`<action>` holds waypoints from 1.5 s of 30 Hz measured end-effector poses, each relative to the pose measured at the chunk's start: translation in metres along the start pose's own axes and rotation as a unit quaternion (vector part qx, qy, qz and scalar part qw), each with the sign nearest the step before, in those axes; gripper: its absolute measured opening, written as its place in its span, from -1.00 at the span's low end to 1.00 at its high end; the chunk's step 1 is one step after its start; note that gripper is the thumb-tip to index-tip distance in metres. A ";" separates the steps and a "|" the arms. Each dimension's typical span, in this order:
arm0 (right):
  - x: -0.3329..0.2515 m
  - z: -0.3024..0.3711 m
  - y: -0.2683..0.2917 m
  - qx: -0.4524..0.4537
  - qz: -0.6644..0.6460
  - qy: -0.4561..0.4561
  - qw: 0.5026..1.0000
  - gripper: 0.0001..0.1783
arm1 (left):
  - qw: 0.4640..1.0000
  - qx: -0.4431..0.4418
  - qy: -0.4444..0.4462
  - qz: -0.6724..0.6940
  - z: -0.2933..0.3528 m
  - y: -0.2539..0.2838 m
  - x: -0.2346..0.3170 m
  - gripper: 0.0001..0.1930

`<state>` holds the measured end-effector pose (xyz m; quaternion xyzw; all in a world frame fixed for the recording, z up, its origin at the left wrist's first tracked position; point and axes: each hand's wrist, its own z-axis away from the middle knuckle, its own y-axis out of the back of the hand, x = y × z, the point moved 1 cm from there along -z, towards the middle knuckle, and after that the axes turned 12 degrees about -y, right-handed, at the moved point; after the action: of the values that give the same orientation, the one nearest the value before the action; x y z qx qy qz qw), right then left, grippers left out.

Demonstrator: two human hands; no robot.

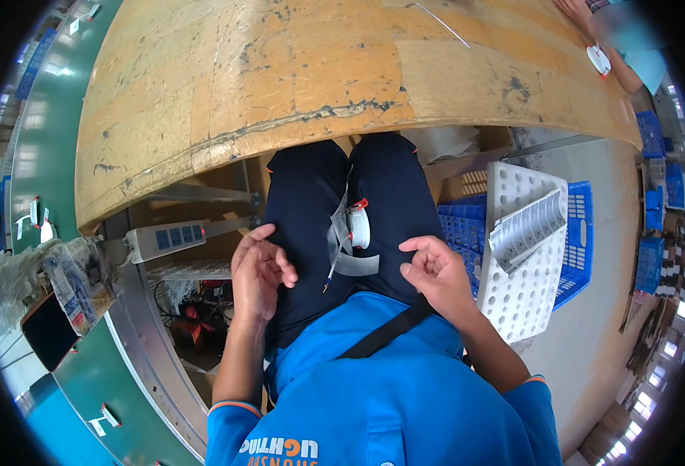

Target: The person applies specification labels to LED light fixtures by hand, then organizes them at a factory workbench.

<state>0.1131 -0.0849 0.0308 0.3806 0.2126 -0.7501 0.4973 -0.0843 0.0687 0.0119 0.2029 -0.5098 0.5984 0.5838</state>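
Observation:
Between my thighs lies a round white light fitting (359, 226) with red clips at its upper edge. Next to it on my lap are a curved translucent strip (357, 266) and a thin wire with a bare-looking end. My left hand (261, 264) hovers over my left thigh, fingers loosely curled and apart, with nothing in it. Over the right thigh, my right hand (435, 269) is also free, its thumb and fingers spread. Neither hand touches the fitting.
A worn wooden table (303, 70) spans the front, bearing a thin metal rod (445, 27). At right, a perforated white board (517, 295) and a silver ribbed part (530, 231) rest on a blue crate (579, 241). A power strip (167, 241) is left. Another person sits far right.

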 end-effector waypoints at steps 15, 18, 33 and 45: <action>-0.018 -0.093 -0.043 -0.070 0.426 0.392 0.812 -0.92 | 0.962 -0.025 -0.161 -0.219 0.023 0.022 -0.018 -0.91; -0.015 -0.093 -0.046 -0.044 0.417 0.417 0.806 -0.93 | 0.963 -0.033 -0.157 -0.218 0.023 0.024 -0.020 -0.92; -0.012 -0.101 -0.038 -0.067 0.386 0.495 0.775 -0.90 | 0.960 -0.040 -0.161 -0.226 0.017 0.016 -0.020 -0.91; -0.019 -0.098 -0.039 -0.151 0.223 0.433 0.860 -0.93 | 0.960 -0.030 -0.159 -0.230 0.019 0.027 -0.016 -0.92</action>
<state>0.1173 0.0106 -0.0175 0.6246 0.4271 -0.3374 0.5601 -0.1115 0.0503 -0.0041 0.3894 -0.5538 0.3921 0.6228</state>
